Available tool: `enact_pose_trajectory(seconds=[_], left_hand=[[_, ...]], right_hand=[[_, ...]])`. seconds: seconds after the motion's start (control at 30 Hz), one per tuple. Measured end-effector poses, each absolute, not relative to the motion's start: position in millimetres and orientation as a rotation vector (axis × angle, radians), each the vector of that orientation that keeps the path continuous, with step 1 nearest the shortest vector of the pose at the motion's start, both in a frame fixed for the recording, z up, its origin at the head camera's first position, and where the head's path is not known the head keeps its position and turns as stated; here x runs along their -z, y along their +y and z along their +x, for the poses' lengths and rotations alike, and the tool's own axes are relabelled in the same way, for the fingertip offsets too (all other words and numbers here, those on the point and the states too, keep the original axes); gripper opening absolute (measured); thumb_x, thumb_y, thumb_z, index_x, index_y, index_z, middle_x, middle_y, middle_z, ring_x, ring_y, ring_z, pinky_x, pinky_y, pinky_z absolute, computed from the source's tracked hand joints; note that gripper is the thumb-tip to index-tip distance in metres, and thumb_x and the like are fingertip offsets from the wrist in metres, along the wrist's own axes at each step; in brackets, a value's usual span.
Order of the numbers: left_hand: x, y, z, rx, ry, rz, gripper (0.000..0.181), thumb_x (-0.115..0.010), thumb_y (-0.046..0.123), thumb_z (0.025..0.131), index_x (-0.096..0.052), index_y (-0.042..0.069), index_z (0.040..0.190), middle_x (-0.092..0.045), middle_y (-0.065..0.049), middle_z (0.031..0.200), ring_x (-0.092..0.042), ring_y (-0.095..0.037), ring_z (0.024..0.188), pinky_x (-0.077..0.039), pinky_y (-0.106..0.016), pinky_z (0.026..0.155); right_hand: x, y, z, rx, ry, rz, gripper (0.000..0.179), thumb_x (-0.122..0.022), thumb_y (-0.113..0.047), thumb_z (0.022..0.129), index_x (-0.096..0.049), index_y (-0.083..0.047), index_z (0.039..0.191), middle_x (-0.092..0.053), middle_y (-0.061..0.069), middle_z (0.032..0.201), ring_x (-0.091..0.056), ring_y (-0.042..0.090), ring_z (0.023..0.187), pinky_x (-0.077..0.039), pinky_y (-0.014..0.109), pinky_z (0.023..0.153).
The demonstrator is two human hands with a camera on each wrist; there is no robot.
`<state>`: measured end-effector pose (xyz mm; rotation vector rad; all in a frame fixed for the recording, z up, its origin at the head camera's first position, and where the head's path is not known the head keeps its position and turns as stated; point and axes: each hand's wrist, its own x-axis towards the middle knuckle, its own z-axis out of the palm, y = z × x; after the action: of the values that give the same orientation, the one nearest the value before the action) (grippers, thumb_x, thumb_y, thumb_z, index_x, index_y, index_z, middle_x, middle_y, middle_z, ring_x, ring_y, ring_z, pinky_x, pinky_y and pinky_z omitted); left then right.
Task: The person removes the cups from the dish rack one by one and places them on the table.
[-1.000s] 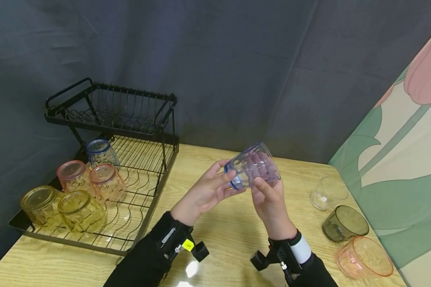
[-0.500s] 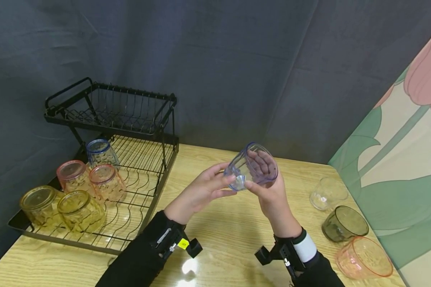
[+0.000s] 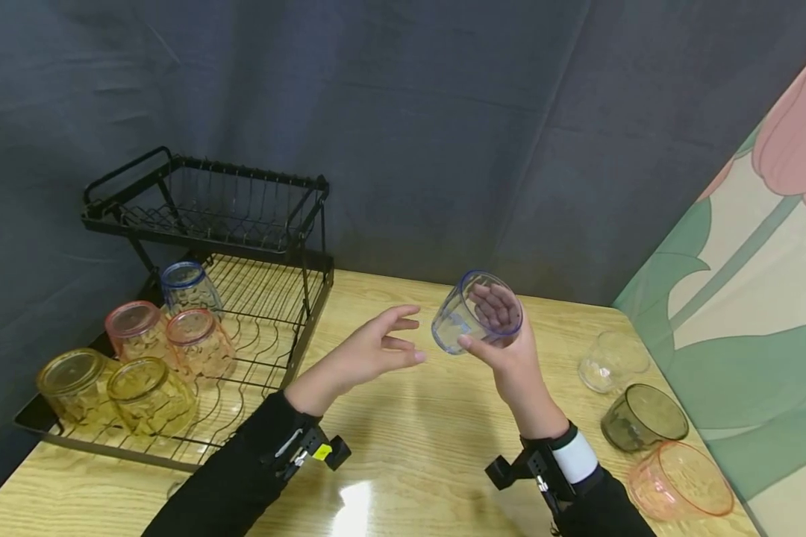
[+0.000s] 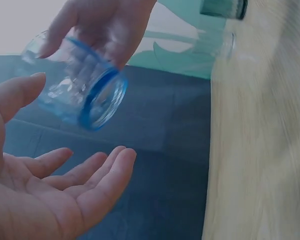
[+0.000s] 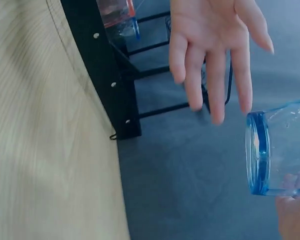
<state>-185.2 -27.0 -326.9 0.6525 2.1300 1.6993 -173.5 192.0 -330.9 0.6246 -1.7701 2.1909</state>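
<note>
Letting go: in the head view, the left hand [image 3: 368, 353] has just come off the glass [image 3: 451, 321]; its fingers are spread, with nothing in them.
Glass in the air: the right hand [image 3: 516, 350] grips it all alone now, thumb in front and fingers behind, above the table [image 3: 403, 462].
Blue end: in the left wrist view, the glass is see-through, shiny and tipped over, with a thick blue ring [image 4: 92, 100] at one end.
Fingers near: in the right wrist view, the left hand points its fingers toward that ring.
</note>
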Motion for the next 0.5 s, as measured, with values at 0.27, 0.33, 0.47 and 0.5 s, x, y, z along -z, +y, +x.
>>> enact_pose_trajectory(seconds=[0.27,0.33,0.47,0.5], left_hand=[[319,-51,-190,-1.6,2.294,0.73,0.059,-0.066,0.023,0.088,-0.04,0.014,0.14,-0.048,-0.017,0.138,-0.053,-0.033,0.117,-0.052,-0.045,0.094],[316,-60,-192,-1.571,2.341,0.74,0.059,-0.066,0.023,0.088,-0.04,0.013,0.14,-0.05,-0.018,0.137,-0.054,-0.034,0.117,-0.053,-0.046,0.093],[311,-80,-195,-1.527,2.435,0.743,0.057,-0.065,0.021,0.089,-0.04,0.01,0.139,-0.051,-0.02,0.133,-0.055,-0.035,0.115,-0.053,-0.048,0.092],[310,-86,-197,-1.513,2.455,0.748,0.056,-0.064,0.021,0.089,-0.04,0.008,0.139,-0.052,-0.021,0.132,-0.055,-0.036,0.114,-0.053,-0.049,0.092]], right_hand=[[339,213,-186,-2.208,-1.774,0.305,0.065,-0.053,0.024,0.073,-0.034,-0.004,0.129,-0.046,0.008,0.129,-0.042,0.024,0.125,-0.039,0.021,0.105],[343,219,-189,-2.198,-1.776,0.238,0.064,-0.052,0.024,0.074,-0.032,-0.002,0.129,-0.043,0.012,0.13,-0.041,0.025,0.124,-0.038,0.023,0.106],[354,233,-196,-2.173,-1.751,0.112,0.063,-0.053,0.026,0.073,-0.033,-0.001,0.127,-0.045,0.011,0.126,-0.042,0.024,0.121,-0.037,0.023,0.105],[357,237,-198,-2.167,-1.744,0.082,0.063,-0.053,0.027,0.072,-0.034,-0.001,0.126,-0.046,0.01,0.124,-0.043,0.023,0.119,-0.036,0.024,0.105]])
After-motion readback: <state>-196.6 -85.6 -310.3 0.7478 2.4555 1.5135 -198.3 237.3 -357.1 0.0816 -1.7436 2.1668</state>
